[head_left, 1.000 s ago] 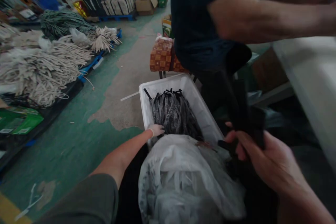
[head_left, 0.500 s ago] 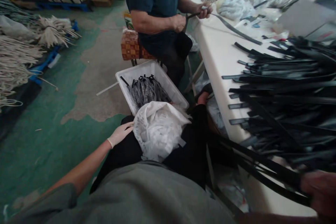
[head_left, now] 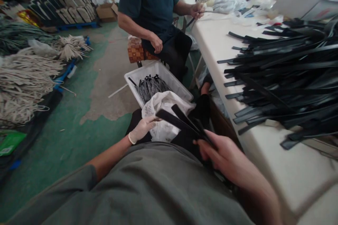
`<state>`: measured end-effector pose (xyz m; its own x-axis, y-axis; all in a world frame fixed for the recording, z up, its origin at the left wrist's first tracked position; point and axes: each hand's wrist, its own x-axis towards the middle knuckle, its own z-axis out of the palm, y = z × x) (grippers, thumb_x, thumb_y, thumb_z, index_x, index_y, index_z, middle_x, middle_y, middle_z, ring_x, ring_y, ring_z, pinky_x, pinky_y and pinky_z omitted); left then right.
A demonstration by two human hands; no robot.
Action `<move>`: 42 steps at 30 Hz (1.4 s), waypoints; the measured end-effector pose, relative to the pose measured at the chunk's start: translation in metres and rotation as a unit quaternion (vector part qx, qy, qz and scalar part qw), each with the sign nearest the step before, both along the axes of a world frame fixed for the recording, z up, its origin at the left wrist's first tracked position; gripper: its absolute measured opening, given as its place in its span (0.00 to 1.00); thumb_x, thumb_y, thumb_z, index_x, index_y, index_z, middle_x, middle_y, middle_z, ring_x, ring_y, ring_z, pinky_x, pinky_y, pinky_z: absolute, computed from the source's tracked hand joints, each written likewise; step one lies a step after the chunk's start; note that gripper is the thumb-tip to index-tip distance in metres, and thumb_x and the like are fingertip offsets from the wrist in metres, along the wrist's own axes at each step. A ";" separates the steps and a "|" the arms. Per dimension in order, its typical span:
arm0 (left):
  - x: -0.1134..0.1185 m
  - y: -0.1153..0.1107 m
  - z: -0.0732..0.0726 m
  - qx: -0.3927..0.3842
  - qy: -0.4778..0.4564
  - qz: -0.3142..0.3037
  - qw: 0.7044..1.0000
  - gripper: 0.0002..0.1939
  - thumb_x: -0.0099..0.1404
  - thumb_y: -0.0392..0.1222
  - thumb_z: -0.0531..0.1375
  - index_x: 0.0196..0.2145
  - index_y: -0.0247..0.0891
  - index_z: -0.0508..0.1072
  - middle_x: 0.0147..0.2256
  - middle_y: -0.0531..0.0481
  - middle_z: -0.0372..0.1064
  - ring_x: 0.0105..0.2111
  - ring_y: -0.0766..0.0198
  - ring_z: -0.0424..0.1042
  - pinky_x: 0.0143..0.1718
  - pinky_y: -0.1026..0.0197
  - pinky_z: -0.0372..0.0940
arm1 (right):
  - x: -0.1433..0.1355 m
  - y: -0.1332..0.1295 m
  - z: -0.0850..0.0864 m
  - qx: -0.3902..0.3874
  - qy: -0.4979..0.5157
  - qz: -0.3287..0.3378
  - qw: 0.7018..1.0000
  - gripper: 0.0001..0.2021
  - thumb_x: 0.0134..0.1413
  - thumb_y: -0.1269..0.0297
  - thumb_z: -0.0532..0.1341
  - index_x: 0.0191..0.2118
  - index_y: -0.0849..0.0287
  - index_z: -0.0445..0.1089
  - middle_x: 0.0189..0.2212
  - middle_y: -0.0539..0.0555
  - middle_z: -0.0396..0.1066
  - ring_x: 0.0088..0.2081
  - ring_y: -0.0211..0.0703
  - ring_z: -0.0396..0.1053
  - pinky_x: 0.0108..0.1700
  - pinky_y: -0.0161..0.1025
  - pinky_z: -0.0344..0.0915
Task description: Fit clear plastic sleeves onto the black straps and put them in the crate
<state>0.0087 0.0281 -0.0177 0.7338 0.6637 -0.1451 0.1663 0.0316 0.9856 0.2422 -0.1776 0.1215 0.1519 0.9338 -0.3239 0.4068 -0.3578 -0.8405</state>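
Several black straps (head_left: 179,121) are bunched in my right hand (head_left: 224,153), which is closed round them; their flat ends fan out over my lap. My left hand (head_left: 142,130), in a pale glove, is beside the strap ends with thumb and fingers drawn together. Whatever lies between its fingertips is too small to make out. On my lap, below the strap ends, rests a white plastic bag (head_left: 165,132) with pale pieces inside, partly covered by the straps.
Beyond the bag, a white bin (head_left: 179,89) holds bundled grey-black straps (head_left: 150,88). To the right, a white table (head_left: 211,45) carries a pile of black straps (head_left: 285,74). A co-worker (head_left: 150,10) sits ahead. Cord bundles (head_left: 26,77) lie on the left.
My right hand has brought the black straps from the table's right side to above my lap. My left hand has lifted off the bag's edge toward the strap ends. The co-worker's hands have moved apart.
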 end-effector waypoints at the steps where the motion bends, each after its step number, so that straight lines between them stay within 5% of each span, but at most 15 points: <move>1: 0.007 -0.010 0.004 -0.050 -0.039 -0.033 0.997 0.34 0.59 0.65 0.59 0.53 0.35 0.73 0.49 0.39 0.74 0.50 0.50 0.72 0.56 0.50 0.63 | -0.007 0.012 -0.017 -0.017 -0.003 0.019 1.000 0.15 0.63 0.56 0.56 0.27 0.57 0.66 0.20 0.48 0.68 0.22 0.35 0.64 0.25 0.33 0.58; 4: 0.027 -0.036 0.010 -0.170 -0.063 -0.079 0.980 0.35 0.58 0.68 0.57 0.51 0.37 0.74 0.46 0.40 0.75 0.47 0.52 0.73 0.52 0.51 0.65 | -0.024 0.036 -0.070 -0.051 -0.010 0.028 0.998 0.14 0.63 0.58 0.52 0.28 0.57 0.64 0.20 0.48 0.69 0.22 0.36 0.65 0.26 0.34 0.56; 7: 0.041 -0.048 0.006 -0.221 -0.015 -0.026 0.975 0.28 0.57 0.64 0.62 0.40 0.34 0.78 0.37 0.43 0.77 0.39 0.57 0.75 0.46 0.56 0.67 | -0.030 0.034 -0.102 -0.072 0.010 0.007 0.997 0.12 0.62 0.57 0.52 0.33 0.58 0.66 0.22 0.49 0.70 0.22 0.37 0.65 0.25 0.34 0.56; 10: 0.053 -0.047 0.001 -0.237 -0.002 0.051 0.970 0.25 0.51 0.60 0.68 0.33 0.32 0.77 0.30 0.46 0.75 0.34 0.60 0.73 0.42 0.58 0.66 | -0.026 0.019 -0.110 -0.079 0.059 -0.001 0.995 0.14 0.62 0.55 0.52 0.36 0.59 0.68 0.22 0.49 0.69 0.22 0.37 0.64 0.26 0.34 0.56; 13: 0.064 -0.044 -0.002 -0.284 -0.004 0.062 0.957 0.24 0.50 0.57 0.69 0.32 0.31 0.77 0.28 0.46 0.75 0.31 0.61 0.73 0.41 0.59 0.66 | -0.019 0.007 -0.111 -0.070 0.094 0.007 0.993 0.17 0.62 0.53 0.53 0.35 0.61 0.70 0.24 0.50 0.69 0.25 0.38 0.64 0.29 0.35 0.58; 21: 0.080 -0.070 0.009 -0.351 0.044 -0.123 0.927 0.23 0.56 0.58 0.64 0.23 0.31 0.72 0.22 0.48 0.70 0.21 0.68 0.66 0.29 0.63 0.62 | -0.014 -0.006 -0.122 -0.078 0.336 -0.020 0.938 0.26 0.57 0.43 0.58 0.45 0.65 0.72 0.30 0.53 0.72 0.27 0.37 0.64 0.30 0.35 0.59; 25: 0.080 -0.069 0.003 -0.247 0.057 -0.186 0.949 0.24 0.61 0.60 0.59 0.26 0.32 0.74 0.25 0.46 0.73 0.27 0.64 0.70 0.36 0.60 0.65 | -0.020 -0.005 -0.127 -0.027 0.331 -0.121 0.935 0.21 0.53 0.46 0.62 0.39 0.63 0.71 0.27 0.52 0.72 0.22 0.35 0.63 0.27 0.35 0.60; 30: 0.095 -0.047 -0.027 0.085 0.065 -0.171 0.979 0.18 0.66 0.51 0.56 0.45 0.38 0.76 0.45 0.45 0.75 0.47 0.58 0.72 0.53 0.55 0.62 | -0.008 -0.011 -0.133 0.022 0.375 -0.276 0.885 0.16 0.56 0.50 0.62 0.35 0.60 0.70 0.19 0.47 0.66 0.16 0.32 0.56 0.21 0.34 0.56; 35: 0.132 -0.025 -0.064 0.391 0.141 -0.245 0.876 0.26 0.61 0.50 0.63 0.54 0.36 0.71 0.56 0.38 0.67 0.56 0.48 0.63 0.57 0.47 0.55 | 0.015 -0.014 -0.142 0.055 0.456 -0.359 0.813 0.16 0.50 0.51 0.66 0.35 0.58 0.68 0.19 0.43 0.60 0.16 0.29 0.50 0.20 0.32 0.56; 38: 0.146 -0.018 -0.080 0.436 0.212 -0.275 0.830 0.29 0.59 0.58 0.63 0.51 0.35 0.73 0.50 0.37 0.71 0.51 0.47 0.66 0.53 0.48 0.55 | 0.019 -0.014 -0.147 0.045 0.492 -0.367 0.788 0.16 0.48 0.51 0.68 0.34 0.58 0.68 0.20 0.43 0.59 0.17 0.28 0.50 0.20 0.31 0.57; 42: 0.148 -0.016 -0.091 0.424 0.232 -0.320 0.815 0.23 0.65 0.57 0.56 0.47 0.36 0.77 0.42 0.41 0.76 0.44 0.54 0.71 0.48 0.54 0.56 | 0.020 -0.014 -0.155 0.022 0.524 -0.372 0.766 0.18 0.44 0.52 0.71 0.34 0.58 0.68 0.20 0.42 0.59 0.17 0.27 0.50 0.20 0.30 0.58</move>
